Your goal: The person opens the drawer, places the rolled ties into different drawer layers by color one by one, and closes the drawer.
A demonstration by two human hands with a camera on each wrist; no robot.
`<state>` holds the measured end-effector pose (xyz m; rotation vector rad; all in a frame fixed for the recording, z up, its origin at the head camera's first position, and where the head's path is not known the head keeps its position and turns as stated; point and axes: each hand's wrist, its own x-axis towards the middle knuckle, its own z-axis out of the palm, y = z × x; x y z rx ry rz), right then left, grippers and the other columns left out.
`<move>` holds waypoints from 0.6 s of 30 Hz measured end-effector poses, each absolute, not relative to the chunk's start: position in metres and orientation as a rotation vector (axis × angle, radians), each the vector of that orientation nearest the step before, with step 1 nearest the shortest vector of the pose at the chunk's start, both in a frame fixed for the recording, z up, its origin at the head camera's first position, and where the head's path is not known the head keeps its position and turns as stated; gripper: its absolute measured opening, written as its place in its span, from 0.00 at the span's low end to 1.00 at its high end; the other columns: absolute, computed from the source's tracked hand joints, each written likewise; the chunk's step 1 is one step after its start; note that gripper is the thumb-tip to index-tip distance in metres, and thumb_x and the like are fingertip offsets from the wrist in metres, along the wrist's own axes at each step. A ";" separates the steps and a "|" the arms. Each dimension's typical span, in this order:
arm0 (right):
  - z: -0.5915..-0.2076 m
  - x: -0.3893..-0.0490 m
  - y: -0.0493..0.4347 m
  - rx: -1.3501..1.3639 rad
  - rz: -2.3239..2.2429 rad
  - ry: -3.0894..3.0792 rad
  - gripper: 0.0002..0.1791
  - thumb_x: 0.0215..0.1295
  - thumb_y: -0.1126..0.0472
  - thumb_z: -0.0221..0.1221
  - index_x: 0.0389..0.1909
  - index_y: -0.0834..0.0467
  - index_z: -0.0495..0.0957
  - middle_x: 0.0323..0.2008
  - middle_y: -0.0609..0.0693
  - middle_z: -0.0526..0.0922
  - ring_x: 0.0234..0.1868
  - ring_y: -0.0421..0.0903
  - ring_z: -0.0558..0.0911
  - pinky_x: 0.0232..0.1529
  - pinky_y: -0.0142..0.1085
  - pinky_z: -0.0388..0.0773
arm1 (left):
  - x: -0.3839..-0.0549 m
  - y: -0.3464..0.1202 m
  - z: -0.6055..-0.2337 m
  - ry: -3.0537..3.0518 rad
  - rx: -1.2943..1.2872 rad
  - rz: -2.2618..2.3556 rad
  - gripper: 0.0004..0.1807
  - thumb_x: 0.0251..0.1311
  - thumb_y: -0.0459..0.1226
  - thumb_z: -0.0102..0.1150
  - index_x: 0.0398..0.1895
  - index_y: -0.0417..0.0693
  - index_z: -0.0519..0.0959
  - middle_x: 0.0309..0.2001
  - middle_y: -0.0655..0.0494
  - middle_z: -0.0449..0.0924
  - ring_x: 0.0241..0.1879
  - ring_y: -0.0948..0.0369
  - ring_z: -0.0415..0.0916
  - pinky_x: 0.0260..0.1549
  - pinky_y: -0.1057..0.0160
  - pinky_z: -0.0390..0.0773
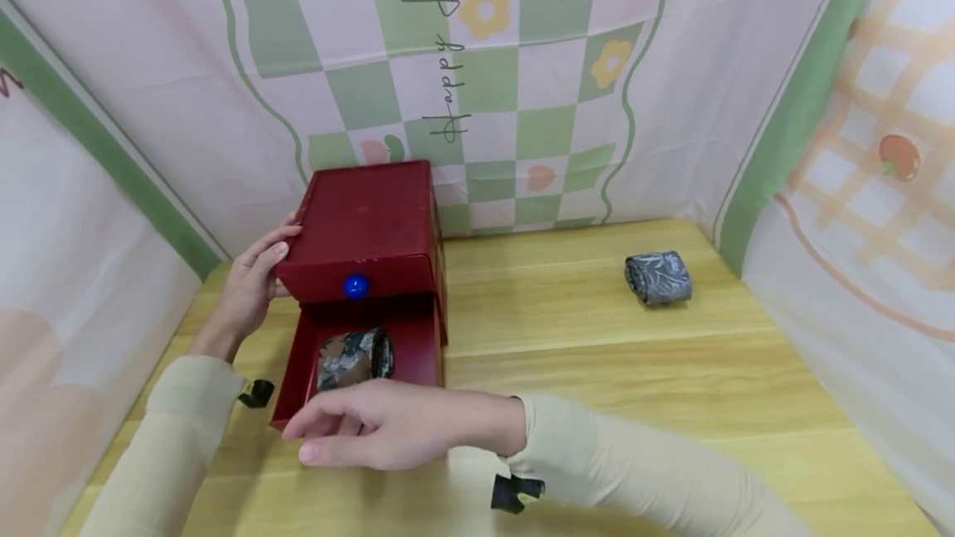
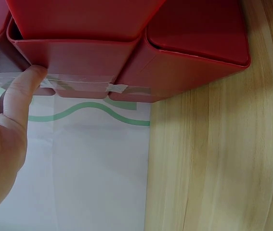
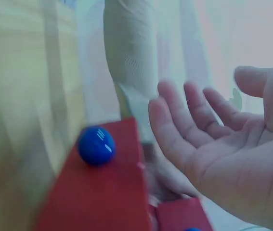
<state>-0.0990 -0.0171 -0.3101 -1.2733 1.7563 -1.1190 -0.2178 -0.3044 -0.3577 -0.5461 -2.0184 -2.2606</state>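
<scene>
Nearest the head camera, toward seven o'clock in that view, hung the right hand (image 1: 395,425), thumb apart from loosely bent fingers in a slack, spread grip. At its eleven o'clock, a rolled cloth (image 1: 351,359) patterned in brown, black and grey lay in the pulled-out lower drawer (image 1: 414,350) of a red box (image 1: 361,214), its wound end facing three o'clock. A round blue knob (image 1: 356,287) stood on the closed upper drawer. At nine o'clock the left hand (image 1: 246,292) lay against the box's side, fingers spread along it. Toward three o'clock, a grey roll (image 1: 662,278) with pale lines sat on the table (image 1: 537,297), well apart from the box.

Only the right wrist view showed the right palm and two blue knobs (image 3: 96,146) together. Only the left wrist view showed clear tape (image 2: 83,83) across the box's side, with one digit's tip touching the red surface beside it.

From the head, the right hand hid the roll's near edge and much of the drawer's front. In the right wrist view one knob was cut off at six o'clock and the red panels were blurred; the left hand's other fingers were hard to make out in its own wrist view.
</scene>
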 end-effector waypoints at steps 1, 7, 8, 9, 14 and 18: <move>-0.314 -0.097 -0.017 -1.206 -1.152 1.681 0.18 0.81 0.55 0.49 0.65 0.56 0.74 0.48 0.39 0.82 0.44 0.30 0.82 0.48 0.26 0.78 | -0.218 -0.305 -0.358 -2.020 -0.545 -2.260 0.18 0.80 0.39 0.46 0.66 0.49 0.77 0.81 0.56 0.50 0.63 0.64 0.72 0.33 0.63 0.85; -0.347 -0.087 -0.019 -0.871 -1.228 1.345 0.22 0.84 0.52 0.40 0.65 0.60 0.73 0.44 0.43 0.83 0.39 0.38 0.85 0.46 0.35 0.83 | -0.218 -0.304 -0.357 -2.018 -0.538 -2.276 0.19 0.79 0.39 0.46 0.67 0.49 0.77 0.81 0.56 0.49 0.63 0.64 0.72 0.33 0.63 0.85; -0.354 -0.086 -0.019 -0.837 -1.225 1.320 0.23 0.84 0.51 0.39 0.65 0.60 0.73 0.44 0.43 0.83 0.38 0.39 0.85 0.46 0.36 0.83 | -0.218 -0.304 -0.357 -2.015 -0.532 -2.279 0.18 0.79 0.39 0.46 0.66 0.49 0.77 0.81 0.56 0.49 0.63 0.64 0.72 0.33 0.64 0.85; -0.360 -0.085 -0.019 -0.801 -1.224 1.296 0.24 0.85 0.50 0.38 0.66 0.59 0.73 0.44 0.43 0.83 0.38 0.39 0.84 0.46 0.35 0.83 | -0.218 -0.304 -0.357 -2.018 -0.525 -2.277 0.18 0.79 0.39 0.46 0.66 0.50 0.77 0.81 0.56 0.49 0.62 0.64 0.73 0.32 0.64 0.85; -0.390 -0.080 -0.021 -0.646 -1.229 1.219 0.28 0.84 0.45 0.37 0.67 0.60 0.72 0.44 0.44 0.83 0.37 0.40 0.82 0.40 0.32 0.80 | -0.217 -0.303 -0.357 -2.015 -0.502 -2.276 0.18 0.79 0.39 0.46 0.66 0.50 0.78 0.81 0.56 0.50 0.61 0.63 0.74 0.32 0.64 0.85; -0.408 -0.074 -0.023 -0.498 -1.253 1.145 0.30 0.83 0.41 0.38 0.68 0.57 0.72 0.45 0.46 0.81 0.38 0.41 0.80 0.39 0.31 0.78 | -0.217 -0.303 -0.357 -2.010 -0.508 -2.284 0.18 0.80 0.38 0.46 0.66 0.49 0.77 0.81 0.56 0.50 0.61 0.63 0.74 0.32 0.64 0.85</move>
